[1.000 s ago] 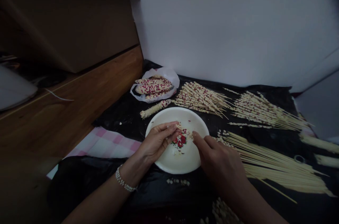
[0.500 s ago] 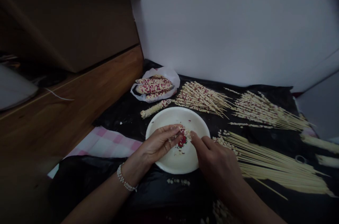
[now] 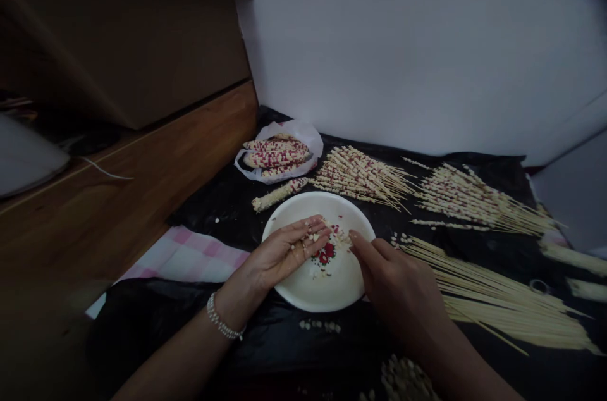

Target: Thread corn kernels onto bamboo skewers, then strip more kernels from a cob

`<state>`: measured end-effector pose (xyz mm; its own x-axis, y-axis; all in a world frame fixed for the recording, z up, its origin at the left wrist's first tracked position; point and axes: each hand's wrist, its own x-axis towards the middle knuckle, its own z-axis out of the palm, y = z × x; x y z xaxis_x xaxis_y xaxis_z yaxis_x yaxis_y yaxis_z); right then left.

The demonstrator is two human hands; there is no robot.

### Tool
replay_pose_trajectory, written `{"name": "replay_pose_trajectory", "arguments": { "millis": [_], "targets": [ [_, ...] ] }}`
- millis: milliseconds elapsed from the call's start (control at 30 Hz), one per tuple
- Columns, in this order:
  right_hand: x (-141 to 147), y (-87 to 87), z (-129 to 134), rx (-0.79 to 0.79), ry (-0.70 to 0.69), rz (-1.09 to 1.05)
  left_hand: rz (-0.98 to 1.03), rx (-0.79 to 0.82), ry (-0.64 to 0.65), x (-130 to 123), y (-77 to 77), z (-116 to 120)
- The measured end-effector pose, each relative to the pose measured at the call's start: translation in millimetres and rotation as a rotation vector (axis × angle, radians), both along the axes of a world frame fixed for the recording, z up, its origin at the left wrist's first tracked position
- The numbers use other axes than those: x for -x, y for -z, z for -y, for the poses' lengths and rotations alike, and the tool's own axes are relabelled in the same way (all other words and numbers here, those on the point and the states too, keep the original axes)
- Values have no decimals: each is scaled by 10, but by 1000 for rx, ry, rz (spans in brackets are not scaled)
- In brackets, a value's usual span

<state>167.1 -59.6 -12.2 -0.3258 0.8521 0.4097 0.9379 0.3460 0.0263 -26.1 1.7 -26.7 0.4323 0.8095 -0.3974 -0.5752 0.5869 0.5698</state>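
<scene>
My left hand (image 3: 289, 252) is palm up over the white bowl (image 3: 303, 300), its fingers stretched out. Loose corn kernels (image 3: 310, 238) lie on the palm and fingers. My right hand (image 3: 398, 271) is closed in a pinch at the bowl's right side, thumb and forefinger together. A small cluster of pale and red kernels (image 3: 337, 236) shows between the two hands; whether the right fingers grip it is unclear. Red flowers (image 3: 327, 252) are printed on the bowl's bottom, and a few kernels lie there.
Behind the bowl, corn cobs (image 3: 277, 157) sit in a plastic bag beside a partly stripped cob (image 3: 279, 193). Skewers threaded with kernels (image 3: 360, 173) form two piles; bare sticks (image 3: 502, 306) lie right. Black plastic sheeting (image 3: 203, 198) lies underneath. A cardboard box (image 3: 142, 40) stands left.
My left fingers have opened out flatter, showing kernels on the palm. My right hand has drawn slightly to the right, away from the left fingertips.
</scene>
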Motion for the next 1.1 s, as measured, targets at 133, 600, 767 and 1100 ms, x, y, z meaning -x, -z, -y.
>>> {"name": "replay_pose_trajectory", "arguments": {
  "millis": [133,600,767,1100],
  "targets": [
    [1,1,1,-19,3,0,91,65,19,-4,-19,-25],
    [18,4,2,29,4,14,-84,-39,-39,-26,-58,27],
    [20,1,1,29,3,2,-141,-43,-63,-36,-86,30],
    [37,-28,23,40,-13,-6,-190,-49,-132,-24,-5,1]
  ]
}}
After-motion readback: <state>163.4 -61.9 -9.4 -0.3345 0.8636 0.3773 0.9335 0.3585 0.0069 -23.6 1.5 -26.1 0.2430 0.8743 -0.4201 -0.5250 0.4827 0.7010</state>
